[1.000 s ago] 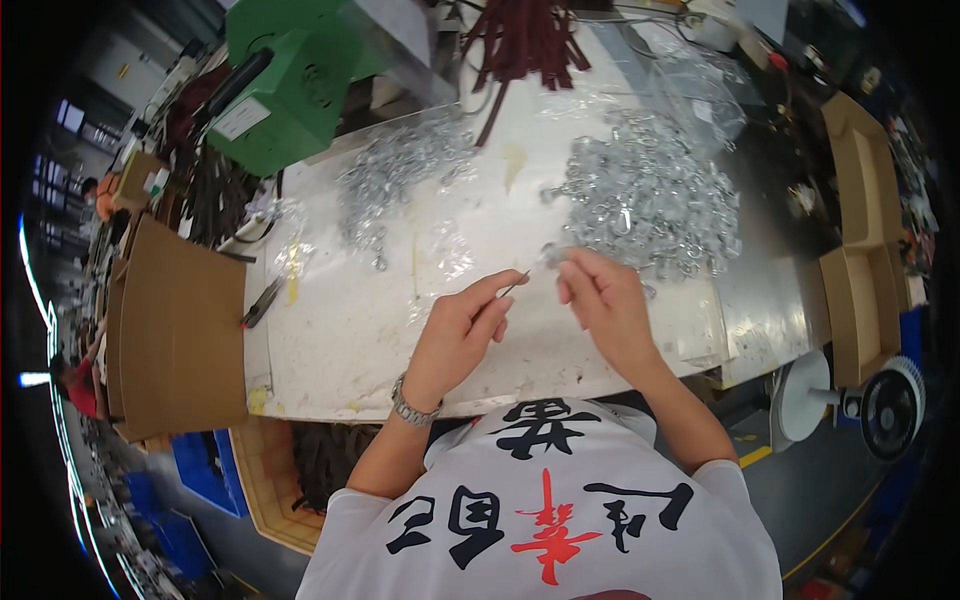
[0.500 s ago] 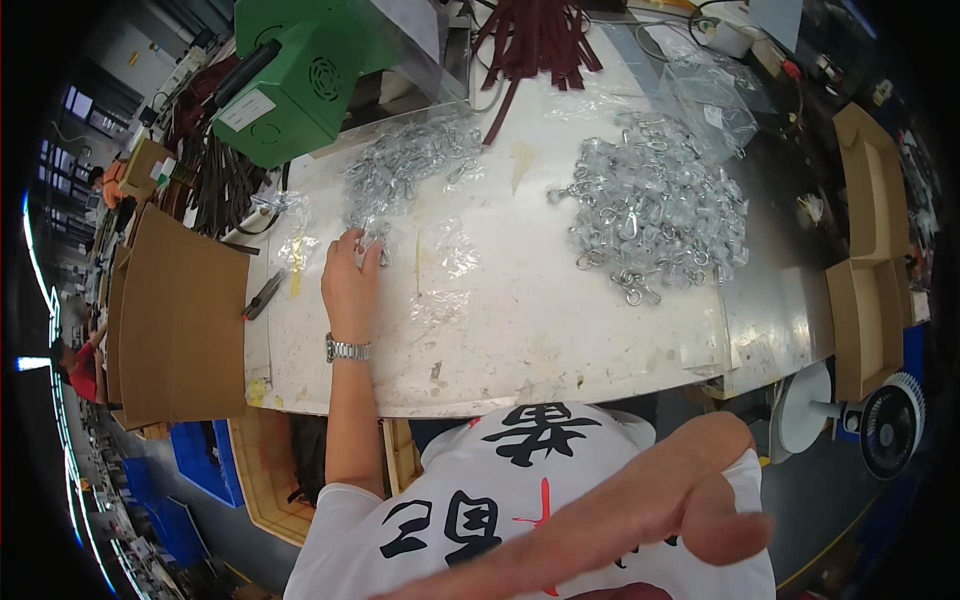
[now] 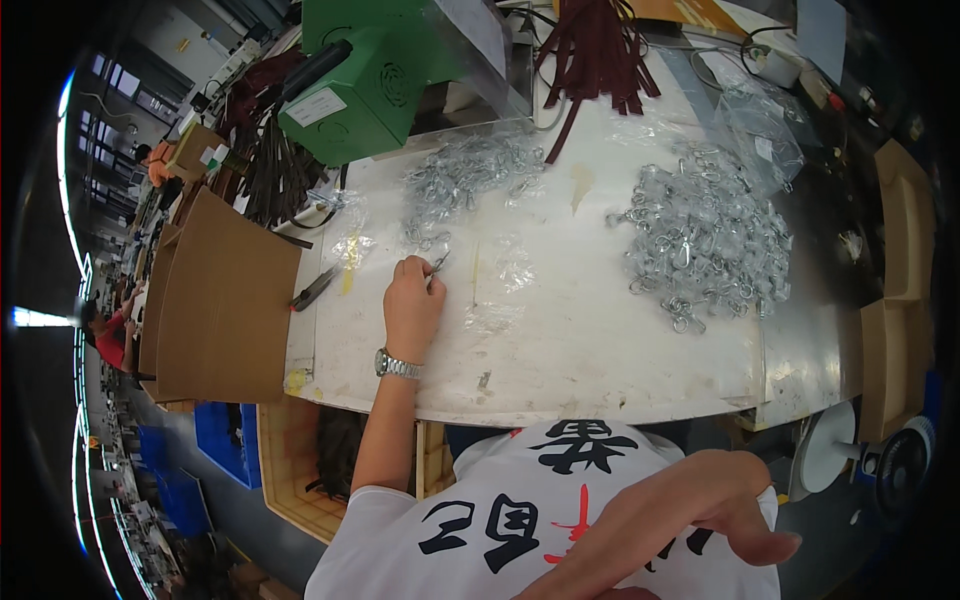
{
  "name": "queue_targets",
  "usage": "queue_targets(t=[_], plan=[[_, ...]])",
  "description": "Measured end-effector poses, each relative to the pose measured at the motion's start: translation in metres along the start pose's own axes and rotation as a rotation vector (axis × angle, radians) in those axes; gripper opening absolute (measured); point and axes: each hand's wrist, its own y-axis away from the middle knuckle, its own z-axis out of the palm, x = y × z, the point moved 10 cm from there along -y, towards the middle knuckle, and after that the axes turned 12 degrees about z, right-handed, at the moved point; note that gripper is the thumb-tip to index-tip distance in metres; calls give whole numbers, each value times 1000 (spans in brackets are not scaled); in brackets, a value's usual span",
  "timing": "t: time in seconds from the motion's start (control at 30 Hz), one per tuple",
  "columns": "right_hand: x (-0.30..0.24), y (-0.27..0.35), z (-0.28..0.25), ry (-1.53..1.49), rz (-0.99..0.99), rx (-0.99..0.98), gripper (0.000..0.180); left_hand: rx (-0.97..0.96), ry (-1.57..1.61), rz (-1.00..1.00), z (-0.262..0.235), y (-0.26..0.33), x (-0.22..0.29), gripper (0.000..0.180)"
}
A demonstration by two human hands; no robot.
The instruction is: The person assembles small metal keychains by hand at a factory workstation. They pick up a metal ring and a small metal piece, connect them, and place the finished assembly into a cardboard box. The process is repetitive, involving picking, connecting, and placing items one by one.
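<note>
My left hand (image 3: pixel 412 305), wearing a metal wristwatch (image 3: pixel 397 364), is over the left-middle of the white table (image 3: pixel 560 360). Its thumb and fingertips pinch a small silver metal hook (image 3: pixel 439 264). Just beyond lies a loose pile of silver hooks (image 3: pixel 455 185), many looking wrapped in clear plastic. A larger heap of similar hooks in clear plastic (image 3: pixel 705 240) covers the right side of the table. Close to the camera, my right hand (image 3: pixel 725 500) is raised in front of my white shirt, bent at the wrist. Most of its fingers are hidden, so its grip does not show.
A green machine (image 3: pixel 350 105) stands at the far left, dark red straps (image 3: pixel 595 60) beside it. Red-handled pliers (image 3: pixel 315 288) lie by a cardboard box (image 3: pixel 225 310) at the left edge. Open cardboard boxes (image 3: pixel 888 365) and a fan (image 3: pixel 905 465) are at the right.
My left hand has drawn back slightly from the left pile, with a hook now showing in its fingertips. The whole view has shifted, moving the table rightward in the picture.
</note>
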Motion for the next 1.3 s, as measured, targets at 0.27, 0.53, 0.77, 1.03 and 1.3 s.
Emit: queue_targets(t=[0.27, 0.53, 0.77, 1.03, 1.3], plan=[[8, 117, -134, 354, 347, 1282, 32, 63, 785, -300, -15, -3, 12, 26], [28, 155, -179, 480, 475, 1510, 20, -438, 1186, -171, 21, 4, 161, 15], [28, 166, -185, 574, 267, 1483, 18, -355, 1193, -330, 40, 29, 158, 9], [12, 173, -166, 821, 266, 1562, 18, -468, 1152, -172, 52, 21, 157, 13], [29, 178, -174, 540, 466, 1547, 18, -439, 1160, -288, 47, 27, 167, 21]])
